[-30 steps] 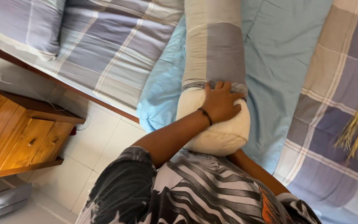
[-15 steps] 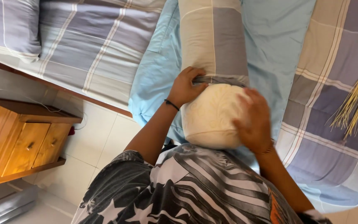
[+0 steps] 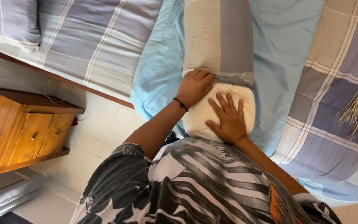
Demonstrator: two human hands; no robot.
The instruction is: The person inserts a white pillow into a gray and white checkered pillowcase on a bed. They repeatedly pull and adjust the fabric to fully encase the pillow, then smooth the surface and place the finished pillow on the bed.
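A cream bolster pillow (image 3: pixel 204 114), half sheathed in a beige-and-grey cover (image 3: pixel 220 37), is laid on the light blue sheet (image 3: pixel 278 49) of the bed. The cover's hem is gripped by the left hand (image 3: pixel 193 87) with curled fingers, while the bolster's bare end is pressed by the right hand (image 3: pixel 226 118), fingers (image 3: pixel 220 101) spread flat. A wooden nightstand (image 3: pixel 21 128) is seen well left of the bolster.

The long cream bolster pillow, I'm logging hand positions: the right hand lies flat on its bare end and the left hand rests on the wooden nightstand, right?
Not quite. In the head view the left hand grips the edge of the striped grey and beige cover on the long cream bolster pillow, not the wooden nightstand. The right hand does lie flat on its bare end.
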